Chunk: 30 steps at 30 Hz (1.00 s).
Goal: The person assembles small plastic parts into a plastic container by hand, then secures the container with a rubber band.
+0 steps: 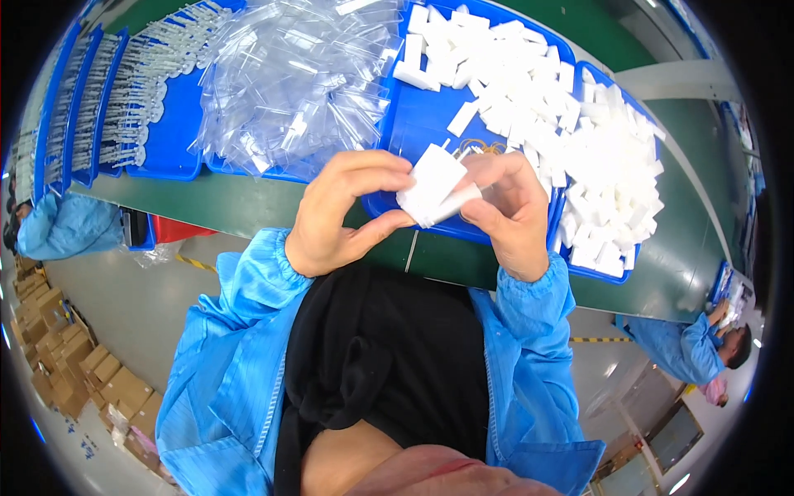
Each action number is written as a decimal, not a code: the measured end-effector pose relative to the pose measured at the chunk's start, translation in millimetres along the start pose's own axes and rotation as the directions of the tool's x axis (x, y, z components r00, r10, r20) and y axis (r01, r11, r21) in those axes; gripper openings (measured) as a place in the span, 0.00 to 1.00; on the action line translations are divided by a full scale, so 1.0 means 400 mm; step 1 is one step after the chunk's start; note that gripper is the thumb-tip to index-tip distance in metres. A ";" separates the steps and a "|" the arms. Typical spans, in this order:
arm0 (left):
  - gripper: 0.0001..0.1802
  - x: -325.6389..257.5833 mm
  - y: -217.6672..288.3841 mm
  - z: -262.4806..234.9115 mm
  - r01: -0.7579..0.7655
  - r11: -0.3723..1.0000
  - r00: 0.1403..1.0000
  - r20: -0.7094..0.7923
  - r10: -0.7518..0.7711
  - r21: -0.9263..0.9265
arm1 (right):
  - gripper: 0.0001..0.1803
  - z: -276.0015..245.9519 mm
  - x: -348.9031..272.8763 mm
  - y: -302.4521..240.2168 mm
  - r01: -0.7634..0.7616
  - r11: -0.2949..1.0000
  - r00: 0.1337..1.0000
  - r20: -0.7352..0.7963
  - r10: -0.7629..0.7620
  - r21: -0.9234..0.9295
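Between my two hands, above the near edge of a blue tray (451, 107), is a small white box (436, 183) with what looks like a flap standing out on its right side. My left hand (343, 211) pinches its left side between thumb and fingers. My right hand (511, 207) has thumb and fingers closed on the flap side. The fingertips hide part of the box. Just behind my right fingers, some thin tan loops (484, 149) lie in the tray. Many loose white boxes (517, 74) fill that tray's far and right parts.
A second blue tray (616, 277) at right is heaped with white boxes. Clear plastic pieces (298, 74) pile up at left. Farther left, blue trays (178, 124) hold rows of thin whitish parts. Co-workers in blue sit at left (70, 227) and right (682, 347).
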State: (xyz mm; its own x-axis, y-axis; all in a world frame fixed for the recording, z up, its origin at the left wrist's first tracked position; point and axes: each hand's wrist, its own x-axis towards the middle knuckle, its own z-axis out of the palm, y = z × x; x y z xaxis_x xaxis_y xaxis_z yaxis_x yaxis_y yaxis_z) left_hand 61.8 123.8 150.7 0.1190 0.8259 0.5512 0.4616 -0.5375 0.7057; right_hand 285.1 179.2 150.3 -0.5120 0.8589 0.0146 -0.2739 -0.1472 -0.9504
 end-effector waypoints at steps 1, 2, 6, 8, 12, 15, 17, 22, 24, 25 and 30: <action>0.23 -0.001 0.002 0.001 0.056 0.994 0.998 0.026 -0.054 -0.092 | 0.16 -0.009 -0.001 0.003 0.029 0.998 0.999 0.038 -0.031 0.064; 0.21 -0.004 -0.002 0.004 0.024 0.993 1.000 0.021 -0.022 -0.112 | 0.16 -0.020 0.002 0.001 0.034 0.999 0.997 0.074 -0.034 0.004; 0.17 -0.014 -0.027 -0.002 -0.226 0.974 0.973 0.059 0.224 0.024 | 0.16 -0.036 0.005 -0.006 0.023 0.994 0.993 0.113 -0.011 -0.109; 0.16 -0.018 -0.021 -0.012 -0.208 0.978 0.974 0.096 0.204 0.033 | 0.16 -0.038 0.006 -0.015 -0.014 0.983 0.993 0.115 0.035 -0.185; 0.14 -0.003 -0.012 -0.047 -0.202 0.979 0.934 0.303 0.191 0.003 | 0.15 -0.036 0.010 -0.021 -0.085 0.983 0.978 0.176 0.114 -0.165; 0.13 -0.002 -0.012 -0.051 -0.242 0.970 0.896 0.379 0.232 -0.022 | 0.15 -0.041 0.012 -0.022 -0.127 0.979 0.954 0.251 0.164 -0.157; 0.12 -0.004 -0.008 -0.056 -0.254 0.967 0.898 0.373 0.232 0.010 | 0.14 -0.035 0.019 -0.026 -0.118 0.978 0.948 0.272 0.163 -0.173; 0.12 -0.011 -0.005 -0.065 -0.306 0.948 0.880 0.406 0.247 0.086 | 0.13 -0.019 0.038 -0.022 -0.150 0.973 0.930 0.310 0.199 -0.176; 0.13 -0.018 -0.009 -0.068 -0.302 0.949 0.887 0.393 0.243 0.094 | 0.13 -0.011 0.050 -0.024 -0.121 0.969 0.923 0.334 0.189 -0.214; 0.13 -0.024 -0.011 -0.070 -0.299 0.949 0.891 0.386 0.241 0.099 | 0.13 -0.007 0.056 -0.024 -0.090 0.965 0.918 0.354 0.177 -0.248; 0.16 -0.061 -0.020 -0.079 -0.246 0.960 0.923 0.335 0.190 0.134 | 0.12 0.012 0.090 -0.026 -0.029 0.961 0.899 0.414 0.145 -0.275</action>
State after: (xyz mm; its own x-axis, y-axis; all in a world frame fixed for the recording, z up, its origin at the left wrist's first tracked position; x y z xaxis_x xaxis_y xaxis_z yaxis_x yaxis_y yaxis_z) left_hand 27.4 102.6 145.7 0.4918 0.7174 0.4935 0.5315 -0.6962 0.4824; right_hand 265.7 209.1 162.1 -0.8370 0.5472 0.0036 -0.0246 -0.0310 -0.9992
